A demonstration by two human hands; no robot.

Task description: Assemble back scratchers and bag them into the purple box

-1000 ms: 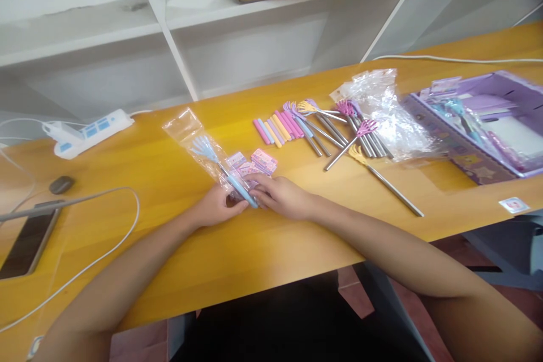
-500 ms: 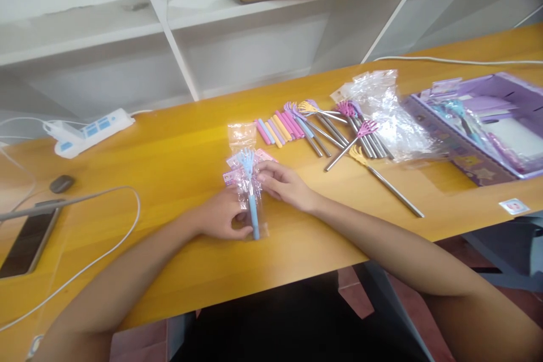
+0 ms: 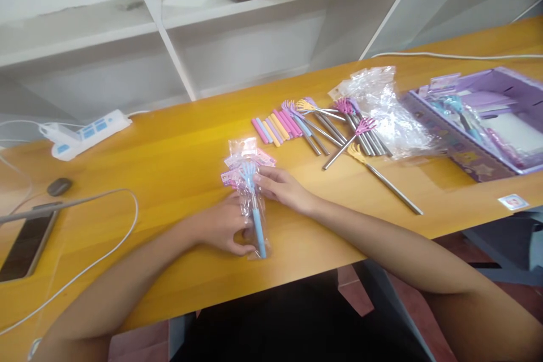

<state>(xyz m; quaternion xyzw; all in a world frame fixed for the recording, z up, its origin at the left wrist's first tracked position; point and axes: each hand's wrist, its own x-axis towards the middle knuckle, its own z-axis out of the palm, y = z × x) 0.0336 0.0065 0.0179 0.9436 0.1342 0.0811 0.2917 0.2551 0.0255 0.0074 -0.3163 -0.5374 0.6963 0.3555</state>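
Note:
A light-blue back scratcher with a hand-shaped head lies in a clear plastic bag, pointing away from me. My right hand pinches the bag beside the scratcher's head. On the other side my left hand curls at the bag's left edge, its thumb at the blue handle and its fingertips partly hidden. Pink-and-purple printed cards stick out from around the scratcher's head, just above my left hand.
Beyond my hands lie several coloured handle sleeves and metal back scratchers. Clear bags are heaped beside a purple box on the right. A power strip, phone and cable are on the left.
The bagged blue scratcher has slid slightly toward me, its handle end lower and a little right. Both hands have moved slightly nearer with it.

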